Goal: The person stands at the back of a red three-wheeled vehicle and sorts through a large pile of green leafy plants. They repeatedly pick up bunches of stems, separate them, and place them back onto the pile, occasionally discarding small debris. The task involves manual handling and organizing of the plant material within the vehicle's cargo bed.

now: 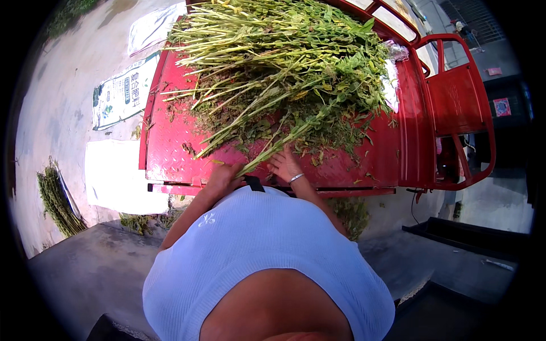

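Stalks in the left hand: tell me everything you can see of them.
The stalks are a thin bunch, how many is unclear, pale green and fresh-looking plant matter. Their lower ends look mostly bare; the far ends turn leafy and merge with the pile, so the tips can't be told apart. They slant away to the right over the red bed, lower ends by its near edge. The left hand holds them there; the right hand is close beside, contact unclear.
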Demonstrator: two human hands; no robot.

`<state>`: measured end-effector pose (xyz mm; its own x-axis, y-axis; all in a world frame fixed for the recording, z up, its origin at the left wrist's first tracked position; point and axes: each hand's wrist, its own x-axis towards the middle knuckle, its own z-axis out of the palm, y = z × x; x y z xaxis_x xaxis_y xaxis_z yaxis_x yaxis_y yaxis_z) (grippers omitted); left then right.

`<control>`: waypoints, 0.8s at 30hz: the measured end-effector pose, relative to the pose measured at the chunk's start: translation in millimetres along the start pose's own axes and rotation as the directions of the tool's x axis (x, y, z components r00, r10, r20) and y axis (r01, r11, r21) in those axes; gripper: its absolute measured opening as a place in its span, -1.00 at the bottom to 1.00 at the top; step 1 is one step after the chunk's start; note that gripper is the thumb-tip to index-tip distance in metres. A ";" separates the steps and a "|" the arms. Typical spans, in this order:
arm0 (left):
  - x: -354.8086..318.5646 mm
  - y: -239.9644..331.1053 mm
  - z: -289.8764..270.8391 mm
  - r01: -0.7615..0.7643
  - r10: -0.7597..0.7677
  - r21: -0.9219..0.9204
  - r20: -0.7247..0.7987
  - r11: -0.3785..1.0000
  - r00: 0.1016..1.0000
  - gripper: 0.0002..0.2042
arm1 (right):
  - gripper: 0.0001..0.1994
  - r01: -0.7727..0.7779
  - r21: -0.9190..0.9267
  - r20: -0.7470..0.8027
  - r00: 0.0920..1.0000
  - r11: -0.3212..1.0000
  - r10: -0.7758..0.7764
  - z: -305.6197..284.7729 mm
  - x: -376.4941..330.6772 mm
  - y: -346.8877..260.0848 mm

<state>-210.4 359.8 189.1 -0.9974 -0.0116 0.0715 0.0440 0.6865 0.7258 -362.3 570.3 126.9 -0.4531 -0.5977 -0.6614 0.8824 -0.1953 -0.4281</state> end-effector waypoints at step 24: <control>99.9 -236.1 44.0 0.427 -0.573 0.429 0.305 0.796 0.761 -0.63 | -0.93 -0.156 0.224 0.083 0.987 0.962 0.140 57.1 18.9 38.1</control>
<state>-322.9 228.6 -5.2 -0.8017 -0.1805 -0.5698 -0.4156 0.8535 0.3143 -330.0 507.1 133.2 -0.3126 -0.6816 -0.6616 0.9479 -0.2690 -0.1708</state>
